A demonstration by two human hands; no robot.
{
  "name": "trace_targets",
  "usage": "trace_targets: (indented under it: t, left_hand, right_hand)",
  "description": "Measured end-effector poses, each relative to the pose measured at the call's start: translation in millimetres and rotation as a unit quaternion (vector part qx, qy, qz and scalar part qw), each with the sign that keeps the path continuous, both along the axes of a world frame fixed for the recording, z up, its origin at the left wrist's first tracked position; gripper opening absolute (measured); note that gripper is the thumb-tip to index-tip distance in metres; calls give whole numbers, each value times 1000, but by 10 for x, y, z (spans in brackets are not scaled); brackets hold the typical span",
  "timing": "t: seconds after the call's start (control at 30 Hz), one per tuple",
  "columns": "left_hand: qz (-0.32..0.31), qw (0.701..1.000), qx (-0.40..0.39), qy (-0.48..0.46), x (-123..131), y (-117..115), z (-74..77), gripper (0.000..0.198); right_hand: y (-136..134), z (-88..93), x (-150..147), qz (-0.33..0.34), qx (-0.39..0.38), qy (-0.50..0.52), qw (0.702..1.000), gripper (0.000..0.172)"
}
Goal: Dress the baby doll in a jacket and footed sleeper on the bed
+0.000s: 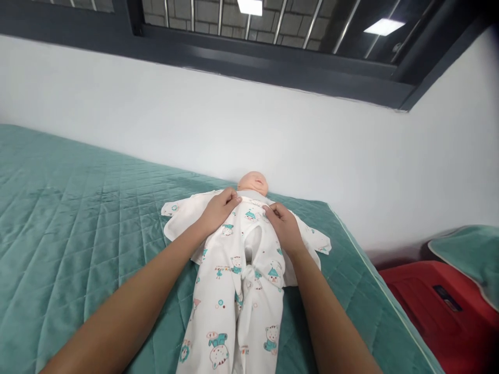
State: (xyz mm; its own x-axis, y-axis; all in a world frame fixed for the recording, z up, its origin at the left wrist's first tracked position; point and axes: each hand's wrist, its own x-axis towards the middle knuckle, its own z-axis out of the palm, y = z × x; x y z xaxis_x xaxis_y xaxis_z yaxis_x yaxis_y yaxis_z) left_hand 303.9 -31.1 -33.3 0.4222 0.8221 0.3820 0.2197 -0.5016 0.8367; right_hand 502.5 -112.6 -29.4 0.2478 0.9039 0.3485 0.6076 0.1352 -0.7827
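Note:
A baby doll (253,183) lies on its back on the green quilted cover, its head toward the wall. White baby pants (218,311) printed with small animals are spread over its body, legs pointing toward me. My left hand (223,208) pinches the waistband at its left side, near the doll's chest. On the other side, my right hand (284,223) has its fingers curled on the same waistband. Beneath the pants a white baby shirt (187,215) lies opened out, its sleeves reaching to both sides.
The green quilted cover (97,218) stretches far to the left and ends at a piped edge on the right. A white wall (195,119) stands behind, below a dark window frame (273,67). A red plastic chair or bin (436,306) stands at the right, partly under green cloth (471,254).

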Motion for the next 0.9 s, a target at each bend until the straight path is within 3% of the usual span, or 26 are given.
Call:
trace_targets:
  t: [0.17,0.37,0.53,0.77,0.9]
  left_hand:
    - [65,997,35,11,37,-19,-35,19]
    - [80,996,-25,-27,30,148,-129,20]
    - [31,996,-72,-41,-27,219,-123,21]
    - [-12,980,-188,-56,-119,71,78,18]
    - [-51,984,-170,2,-193,68,156,14]
  right_hand:
    - [153,1,77,25,-23,36,999,40]
    - [175,-35,136,8,-33,64,997,43]
    - [90,19,159,44,-73,97,992,29]
    - [-8,118,181,105,-114,56,986,34]
    - [48,31,138,62,-28,-25,997,34]
